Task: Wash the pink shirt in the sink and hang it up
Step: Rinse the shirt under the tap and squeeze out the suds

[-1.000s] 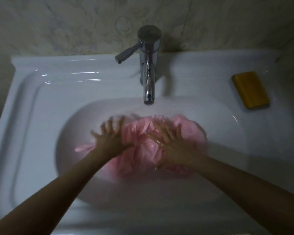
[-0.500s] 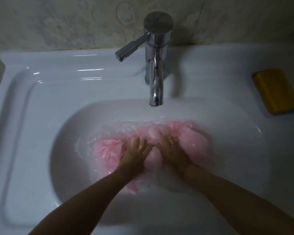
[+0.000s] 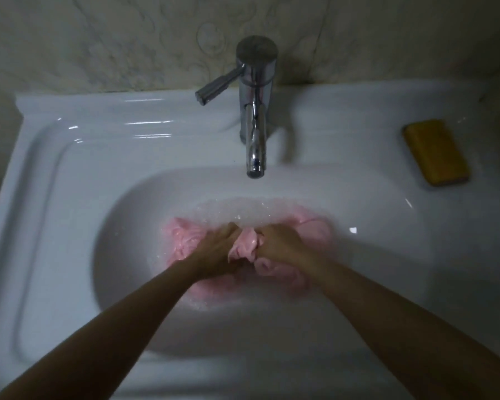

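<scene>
The pink shirt [image 3: 182,241] lies bunched and wet in the water of the white sink [image 3: 70,174], just in front of the tap. My left hand [image 3: 218,249] and my right hand [image 3: 282,243] are side by side in the basin, each fist closed on a fold of the shirt. A ridge of pink cloth stands up between the two fists. Rippled water covers the far part of the shirt, and my hands hide its middle.
A chrome tap [image 3: 254,111] with its lever pointing left stands at the back of the sink, its spout over the basin. A yellow soap bar [image 3: 435,153] rests on the sink's right ledge. A patterned wall rises right behind.
My hands went from lying flat and spread on the shirt to gripping it in closed fists, close together. The shirt is gathered into a tighter bunch and the water is stirred up.
</scene>
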